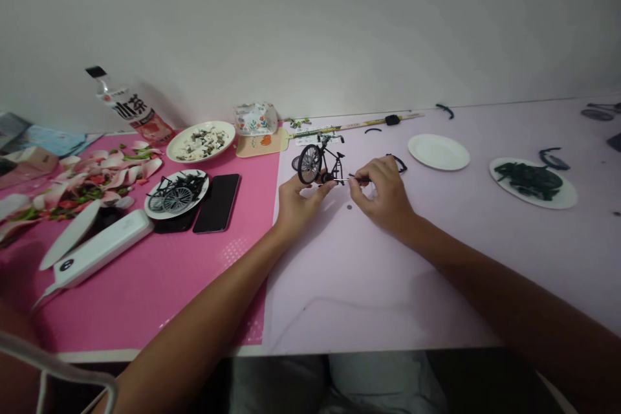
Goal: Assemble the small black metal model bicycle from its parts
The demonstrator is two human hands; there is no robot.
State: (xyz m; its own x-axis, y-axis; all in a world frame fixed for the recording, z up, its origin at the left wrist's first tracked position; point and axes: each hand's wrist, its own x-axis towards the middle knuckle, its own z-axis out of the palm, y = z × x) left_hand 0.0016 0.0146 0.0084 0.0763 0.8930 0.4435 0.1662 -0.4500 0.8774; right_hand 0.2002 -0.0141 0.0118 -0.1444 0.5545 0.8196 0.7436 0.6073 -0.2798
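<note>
A small black model bicycle point(320, 160) with one spoked wheel stands on the pale lilac mat point(436, 239) at the centre. My left hand point(295, 200) is closed on its lower frame, thumb and fingers pinching near the crank. My right hand point(378, 197) pinches a thin screwdriver-like tool point(356, 179) whose tip points left into the frame. A tiny dark part point(349, 207) lies on the mat between my hands.
On the pink mat point(169, 278) sit a plate of black wheel parts point(177, 194), two phones point(217, 202), a white case point(99, 249), fake flowers point(82, 184) and a plate of pale pieces point(200, 141). To the right are an empty white plate point(438, 151) and a plate of dark parts point(532, 181).
</note>
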